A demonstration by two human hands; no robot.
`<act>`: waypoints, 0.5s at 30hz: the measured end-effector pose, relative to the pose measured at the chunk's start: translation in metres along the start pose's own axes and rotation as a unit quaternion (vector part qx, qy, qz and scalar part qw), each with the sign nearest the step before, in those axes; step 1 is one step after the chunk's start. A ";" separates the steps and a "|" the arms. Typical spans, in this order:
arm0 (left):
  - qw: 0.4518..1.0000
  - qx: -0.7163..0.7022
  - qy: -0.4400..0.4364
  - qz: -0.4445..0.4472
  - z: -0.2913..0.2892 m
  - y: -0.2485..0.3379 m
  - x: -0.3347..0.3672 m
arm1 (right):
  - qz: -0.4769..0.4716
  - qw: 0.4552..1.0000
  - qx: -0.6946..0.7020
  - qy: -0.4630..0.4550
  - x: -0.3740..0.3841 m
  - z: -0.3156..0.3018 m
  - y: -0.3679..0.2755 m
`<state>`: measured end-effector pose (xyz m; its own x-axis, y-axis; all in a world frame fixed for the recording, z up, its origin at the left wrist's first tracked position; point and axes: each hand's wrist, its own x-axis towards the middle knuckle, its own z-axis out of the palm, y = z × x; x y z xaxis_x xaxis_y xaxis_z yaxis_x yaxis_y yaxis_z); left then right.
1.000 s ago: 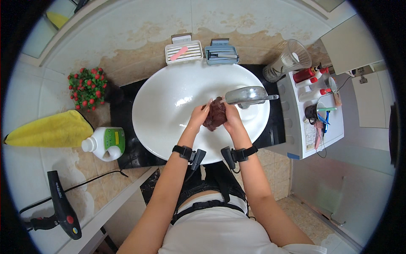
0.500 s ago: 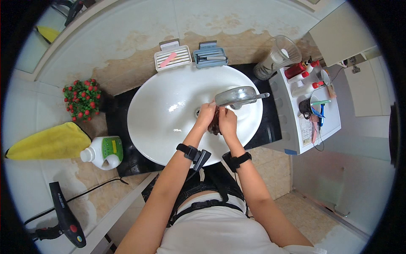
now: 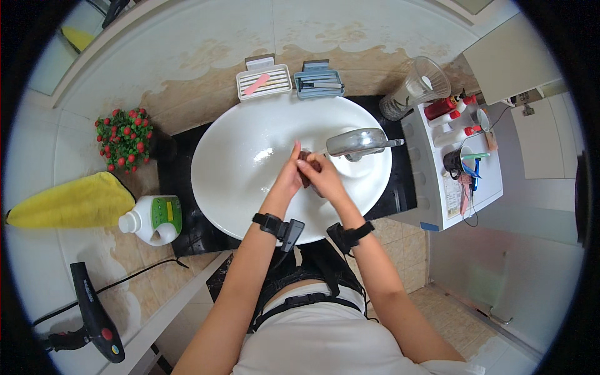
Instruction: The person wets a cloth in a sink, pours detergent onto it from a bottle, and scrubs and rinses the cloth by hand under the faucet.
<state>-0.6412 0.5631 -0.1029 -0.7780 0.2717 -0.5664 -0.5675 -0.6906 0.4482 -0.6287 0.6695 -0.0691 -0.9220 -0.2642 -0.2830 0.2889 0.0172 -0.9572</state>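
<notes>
Both my hands are over the white oval washbasin (image 3: 231, 181), close together and just left of the chrome tap (image 3: 356, 142). Between them is a small, soft-looking dark brown bundle (image 3: 305, 180); its exact kind does not show. My left hand (image 3: 287, 180) is on its left side, one digit pointing up and the rest curled out of sight around it. My right hand (image 3: 327, 179) presses on the bundle from the right with bent fingers. Parts of the bundle show between and below the fingers. Black bands with small devices circle both wrists.
Behind the basin hang a white soap rack (image 3: 265, 83) and a blue one (image 3: 320, 84). To the left are a detergent bottle (image 3: 150, 220), a yellow cloth (image 3: 72, 203) and a hair dryer (image 3: 97, 319). A white cabinet (image 3: 431, 169) with several bottles stands right.
My hands have drawn back from beneath the tap, slightly toward me and left, with the brown bundle. My left hand has turned, a digit now raised. The whole view has shifted slightly.
</notes>
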 end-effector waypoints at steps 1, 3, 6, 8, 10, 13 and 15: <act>0.999 -0.013 0.029 0.028 0.003 -0.009 0.007 | -0.067 0.970 -0.221 0.071 0.003 0.000 0.020; 0.990 -0.061 0.110 0.056 -0.002 -0.011 0.008 | -0.093 0.910 -0.365 0.175 -0.004 0.032 0.006; 0.991 -0.066 0.099 0.063 0.003 -0.018 0.008 | -0.090 0.890 -0.393 0.215 -0.005 0.031 0.001; 0.991 -0.067 0.095 0.064 0.008 -0.021 0.010 | -0.101 0.880 -0.400 0.234 -0.004 0.027 0.001; 0.988 -0.070 0.110 0.086 0.011 -0.024 0.009 | -0.106 0.865 -0.436 0.225 -0.001 0.022 0.001; 0.989 -0.055 0.101 0.091 0.020 -0.021 0.003 | -0.086 0.872 -0.417 0.242 0.000 0.020 -0.002; 0.993 -0.047 0.072 0.081 0.018 -0.017 0.004 | -0.010 0.880 -0.416 0.229 0.003 0.018 -0.010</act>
<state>-0.6396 0.5877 -0.1002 -0.8073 0.0580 -0.5873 -0.4045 -0.7790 0.4791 -0.6300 0.6512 -0.0593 -0.9869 0.1410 -0.0787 0.1592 0.7669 -0.6217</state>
